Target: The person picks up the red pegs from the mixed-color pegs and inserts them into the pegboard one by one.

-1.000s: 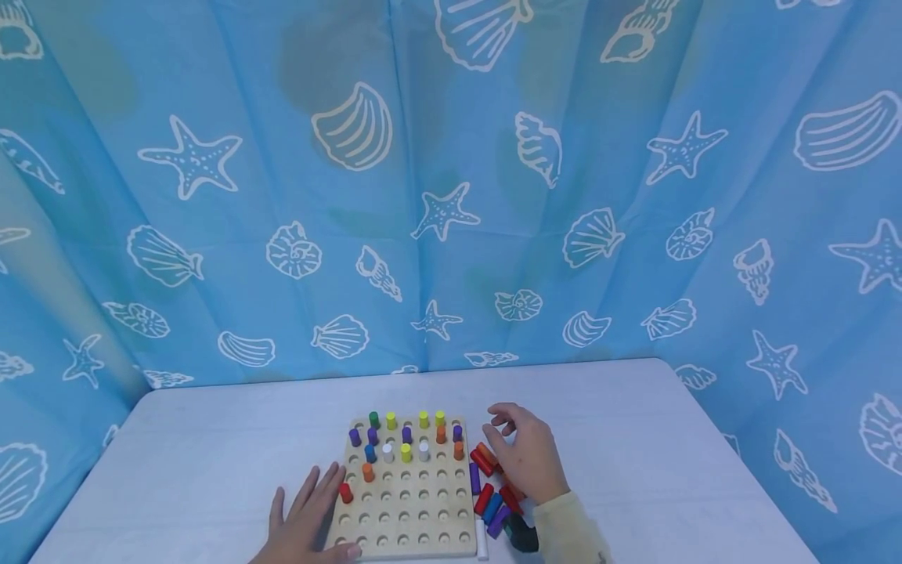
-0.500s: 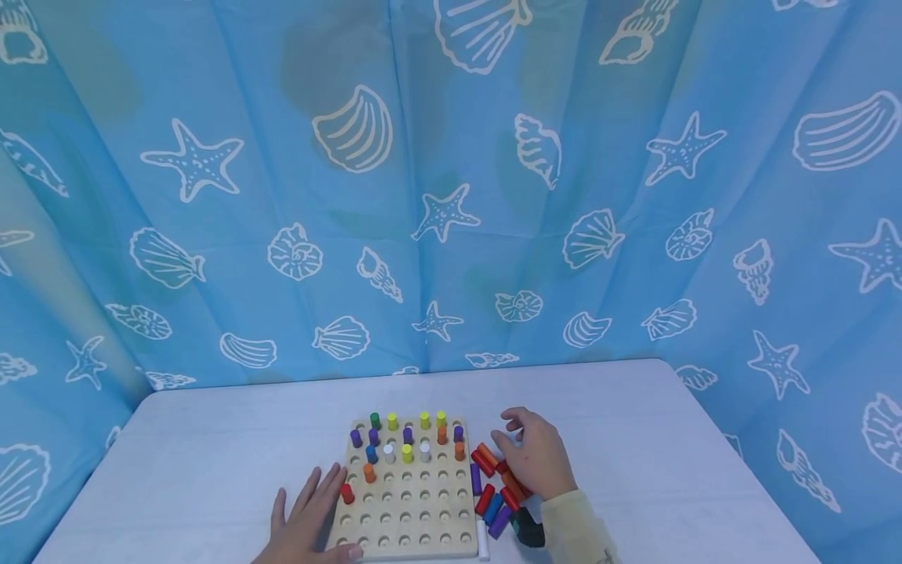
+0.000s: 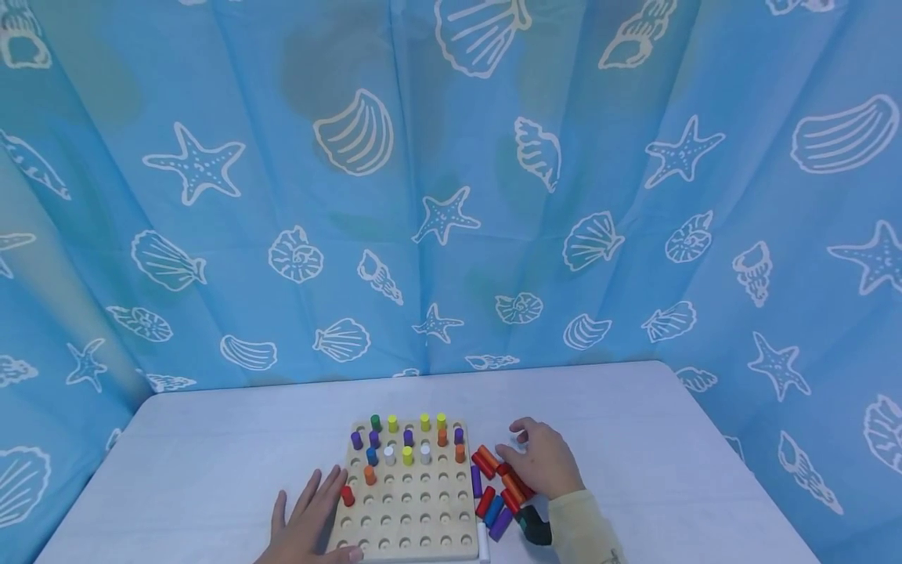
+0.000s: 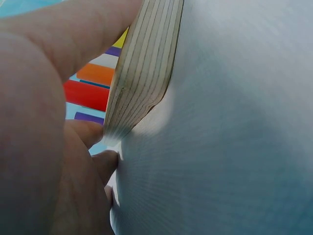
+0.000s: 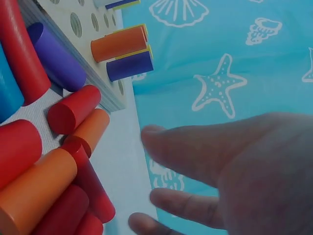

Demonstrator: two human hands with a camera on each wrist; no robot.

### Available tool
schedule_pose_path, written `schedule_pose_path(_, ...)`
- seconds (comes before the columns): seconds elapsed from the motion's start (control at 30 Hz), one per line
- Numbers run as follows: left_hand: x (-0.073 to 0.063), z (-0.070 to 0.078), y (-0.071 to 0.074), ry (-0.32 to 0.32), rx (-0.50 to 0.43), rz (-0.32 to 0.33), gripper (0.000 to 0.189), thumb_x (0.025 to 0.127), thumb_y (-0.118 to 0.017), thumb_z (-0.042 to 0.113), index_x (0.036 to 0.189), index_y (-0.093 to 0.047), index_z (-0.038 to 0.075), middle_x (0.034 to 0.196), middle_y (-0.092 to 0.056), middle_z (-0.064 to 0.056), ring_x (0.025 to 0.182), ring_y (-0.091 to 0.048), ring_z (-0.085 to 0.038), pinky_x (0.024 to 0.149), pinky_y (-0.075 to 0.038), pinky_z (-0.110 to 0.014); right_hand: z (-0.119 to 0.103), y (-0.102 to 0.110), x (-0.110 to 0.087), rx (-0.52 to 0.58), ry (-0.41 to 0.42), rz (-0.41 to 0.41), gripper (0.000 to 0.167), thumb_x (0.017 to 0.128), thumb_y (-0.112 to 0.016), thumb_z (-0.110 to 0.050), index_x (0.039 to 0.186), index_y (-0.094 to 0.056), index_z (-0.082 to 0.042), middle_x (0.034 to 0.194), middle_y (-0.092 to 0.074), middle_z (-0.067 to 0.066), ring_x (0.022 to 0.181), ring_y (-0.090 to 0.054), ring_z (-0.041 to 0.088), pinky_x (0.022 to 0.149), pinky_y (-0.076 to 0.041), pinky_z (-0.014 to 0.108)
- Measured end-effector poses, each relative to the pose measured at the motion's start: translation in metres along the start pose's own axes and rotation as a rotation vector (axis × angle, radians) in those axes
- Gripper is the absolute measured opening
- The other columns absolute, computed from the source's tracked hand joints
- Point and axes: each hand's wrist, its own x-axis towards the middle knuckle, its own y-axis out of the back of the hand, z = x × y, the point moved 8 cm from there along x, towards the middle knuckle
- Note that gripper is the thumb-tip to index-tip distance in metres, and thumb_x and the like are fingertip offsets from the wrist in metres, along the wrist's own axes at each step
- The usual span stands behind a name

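Note:
A wooden pegboard lies on the table, coloured pegs standing in its far rows and a red peg near its left edge. My left hand rests against the near left corner, its thumb on the near edge and its fairly straight fingers along the left side. In the left wrist view, the layered board edge shows beside that hand's fingers. To the right of the board, my right hand hovers beside loose pegs, fingers loosely bent. Nothing shows between its thumb and fingers in the right wrist view.
Loose red, orange, blue and purple pegs lie along the board's right side, with a white peg nearest me. By the right wrist is a dark object. A blue shell-print curtain hangs behind the white table.
My right hand has drifted right and slightly towards me, uncovering more of the loose pegs. The left hand stays at the board's corner, and the standing pegs look the same.

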Motion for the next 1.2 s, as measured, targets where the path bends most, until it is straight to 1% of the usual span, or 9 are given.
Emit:
schedule_pose_path(0.2,0.000,-0.001,-0.001,-0.004,0.003,-0.001,0.113,0.077,-0.070,0.071,0.160,-0.026,0.009,0.164,-0.024,-0.019,0.151,0.000,-0.048,0.105,0.026,-0.071,0.007,-0.006,0.001,-0.011,-0.036,-0.055,0.046,0.084,-0.083,-0.032,0.116,-0.065,-0.005,0.097,-0.066,0.010,0.082,-0.060,0.023,0.080,-0.059,0.045)
schedule_pose_path(0.37,0.000,-0.003,-0.001,-0.009,0.008,-0.001,0.112,0.078,-0.070,0.072,0.160,-0.026,0.008,0.164,-0.024,-0.019,0.151,-0.001,-0.048,0.105,0.025,-0.072,0.011,-0.009,0.001,-0.024,-0.063,-0.075,0.047,0.082,-0.084,-0.032,0.115,-0.065,-0.003,0.092,-0.064,0.009,0.077,-0.057,0.021,0.074,-0.059,0.040)
schedule_pose_path(0.53,-0.002,-0.004,0.001,-0.030,0.019,0.007,0.112,0.079,-0.069,0.071,0.160,-0.025,0.008,0.164,-0.024,-0.018,0.151,-0.001,-0.049,0.106,0.024,-0.072,0.013,-0.011,0.000,-0.034,-0.067,-0.087,0.045,0.083,-0.084,-0.031,0.113,-0.066,-0.003,0.091,-0.064,0.009,0.076,-0.057,0.021,0.075,-0.058,0.041)
schedule_pose_path(0.67,-0.002,-0.002,0.001,-0.045,0.021,0.015,0.110,0.080,-0.070,0.069,0.159,-0.026,0.006,0.163,-0.025,-0.019,0.150,-0.002,-0.050,0.106,0.023,-0.073,0.015,-0.013,-0.001,-0.038,-0.082,-0.097,0.043,0.084,-0.083,-0.031,0.111,-0.066,-0.003,0.086,-0.062,0.008,0.073,-0.056,0.021,0.072,-0.057,0.038)
schedule_pose_path(0.9,-0.002,-0.001,0.001,-0.035,0.034,0.020,0.112,0.079,-0.069,0.071,0.159,-0.026,0.007,0.164,-0.025,-0.018,0.151,-0.002,-0.049,0.107,0.023,-0.072,0.016,-0.014,-0.001,-0.027,-0.109,-0.113,0.042,0.085,-0.082,-0.032,0.109,-0.066,-0.002,0.080,-0.060,0.006,0.069,-0.055,0.020,0.066,-0.055,0.033)
schedule_pose_path(1.0,-0.001,-0.001,0.000,-0.023,0.030,0.018,0.113,0.077,-0.070,0.072,0.159,-0.026,0.008,0.164,-0.025,-0.018,0.151,-0.002,-0.048,0.106,0.024,-0.072,0.017,-0.015,0.000,-0.025,-0.116,-0.111,0.041,0.085,-0.082,-0.033,0.108,-0.067,-0.003,0.080,-0.060,0.006,0.069,-0.055,0.020,0.066,-0.055,0.033)
schedule_pose_path(1.2,0.000,-0.001,0.000,0.001,0.020,0.007,0.116,0.075,-0.070,0.074,0.160,-0.026,0.010,0.164,-0.025,-0.017,0.151,-0.001,-0.047,0.106,0.026,-0.070,0.018,-0.016,0.002,-0.019,-0.104,-0.096,0.038,0.085,-0.081,-0.034,0.103,-0.067,-0.003,0.079,-0.061,0.005,0.069,-0.056,0.019,0.066,-0.055,0.033)
